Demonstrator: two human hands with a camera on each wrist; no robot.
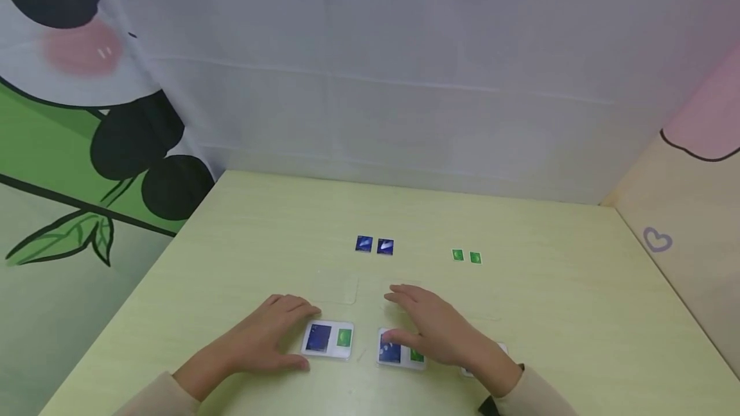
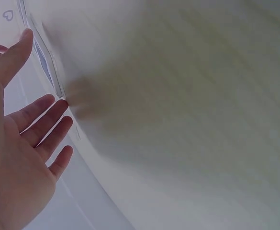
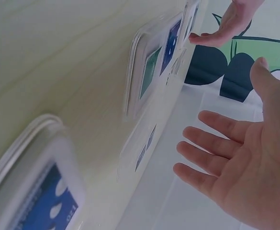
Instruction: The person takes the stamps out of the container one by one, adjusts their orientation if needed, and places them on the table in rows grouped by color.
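A flat white case [image 1: 327, 339] with a blue label and a green label lies on the table, just right of my left hand [image 1: 267, 332]. That hand has its fingers and thumb spread, with nothing held; whether it touches the case I cannot tell. My right hand [image 1: 436, 326] hovers with relaxed fingers over a second such case [image 1: 401, 364], hiding part of it. In the right wrist view, this hand [image 3: 254, 163] is empty, its fingers extended. A third white case [image 1: 503, 347] is mostly covered by the right forearm; a case [image 3: 39, 191] with a blue label fills that view's lower left corner.
Two small blue squares [image 1: 385, 247] lie farther back on the pale table, left of two small green ones [image 1: 475, 258]. Between them and the hands are faint clear sheets or covers [image 1: 338, 287]. A white cloth wall [image 1: 405, 114] closes off the back.
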